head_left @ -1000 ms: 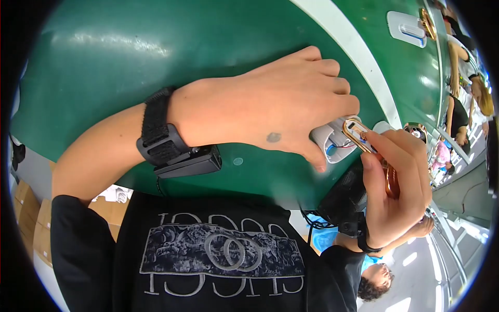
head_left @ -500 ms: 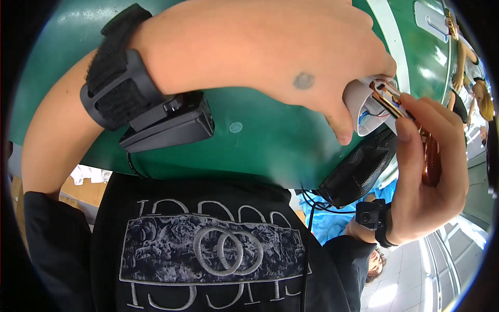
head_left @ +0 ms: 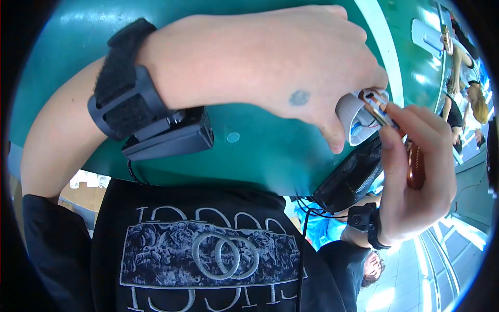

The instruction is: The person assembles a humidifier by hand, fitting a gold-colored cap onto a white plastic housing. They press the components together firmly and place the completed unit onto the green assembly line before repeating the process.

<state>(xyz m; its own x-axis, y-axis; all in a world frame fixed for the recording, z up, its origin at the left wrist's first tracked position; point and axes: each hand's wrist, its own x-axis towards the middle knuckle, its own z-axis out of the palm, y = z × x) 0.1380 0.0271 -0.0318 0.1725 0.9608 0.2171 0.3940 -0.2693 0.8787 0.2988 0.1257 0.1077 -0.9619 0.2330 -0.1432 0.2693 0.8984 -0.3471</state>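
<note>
Remotely, I view the green counter (head_left: 260, 161), my left hand (head_left: 322, 73) and right hand (head_left: 423, 203), and a black pouch (head_left: 348, 179). The left grips a white shell (head_left: 349, 112); the right pinches a gold frame (head_left: 375, 112) at the shell's mouth, a coppery piece (head_left: 416, 169) within its curl.

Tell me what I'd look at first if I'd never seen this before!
Probably the big left hand stretched across the top, with a dark spot on its back and a black strap around its wrist. Next, at the right, the right hand pinches a shiny gold-edged piece by the open end of a white shell. Below, two rings decorate the black shirt.
</note>
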